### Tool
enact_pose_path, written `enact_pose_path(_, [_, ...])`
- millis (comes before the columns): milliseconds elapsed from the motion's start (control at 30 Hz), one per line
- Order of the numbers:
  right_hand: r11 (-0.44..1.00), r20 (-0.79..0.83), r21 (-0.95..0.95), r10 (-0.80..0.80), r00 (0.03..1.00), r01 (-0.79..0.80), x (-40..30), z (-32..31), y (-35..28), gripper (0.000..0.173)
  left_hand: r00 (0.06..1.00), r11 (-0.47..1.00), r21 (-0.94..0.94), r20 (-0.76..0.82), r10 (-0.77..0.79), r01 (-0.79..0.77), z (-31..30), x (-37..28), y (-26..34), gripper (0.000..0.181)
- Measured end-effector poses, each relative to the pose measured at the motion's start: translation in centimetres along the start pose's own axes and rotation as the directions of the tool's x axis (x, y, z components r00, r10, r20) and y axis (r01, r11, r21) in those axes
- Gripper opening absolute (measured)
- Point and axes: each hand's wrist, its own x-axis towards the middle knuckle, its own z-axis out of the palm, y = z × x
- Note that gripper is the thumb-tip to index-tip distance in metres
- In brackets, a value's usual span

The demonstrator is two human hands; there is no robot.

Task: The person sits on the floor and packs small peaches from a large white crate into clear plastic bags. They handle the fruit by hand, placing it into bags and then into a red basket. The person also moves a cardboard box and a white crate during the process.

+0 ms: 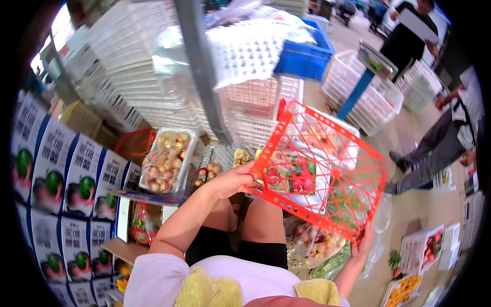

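I hold a red plastic lattice panel (pixel 335 173), perhaps a crate lid, tilted in front of me. My left hand (pixel 238 179) grips its near left corner, thumb on top. At its near right corner, my right hand (pixel 362 241) has the rim between thumb and fingers. Through the openings shows a white package printed with red fruit or vegetables (pixel 305 180). Below the panel, close to my right knee, lies a clear bag of round reddish produce (pixel 316 245). A white crate of bagged round fruit (pixel 165 163) stands left of my left hand.
A grey post (pixel 199 69) rises before stacked white plastic crates (pixel 149 92). Boxes with watermelon pictures (pixel 76 184) form a wall at left. A blue crate (pixel 307 53) and a scale on a blue post (pixel 355 94) stand ahead. Two people (pixel 408 34) are at right.
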Motion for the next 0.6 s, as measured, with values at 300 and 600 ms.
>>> enact_pose_path(300, [0.946, 0.261, 0.140, -0.321, 0.910, 0.294, -8.1, 0.2, -4.4, 0.046, 0.962, 0.966, -0.046, 0.087, 0.258, -0.255, 3.0, -11.8, -2.2, 0.039])
enact_pose_path(600, [0.987, 0.698, -0.006, -0.111, 0.707, 0.160, -12.1, 12.6, -0.1, 0.056, 0.759, 0.908, 0.131, -0.509, 0.405, -0.397, -3.5, -29.0, -8.5, 0.051])
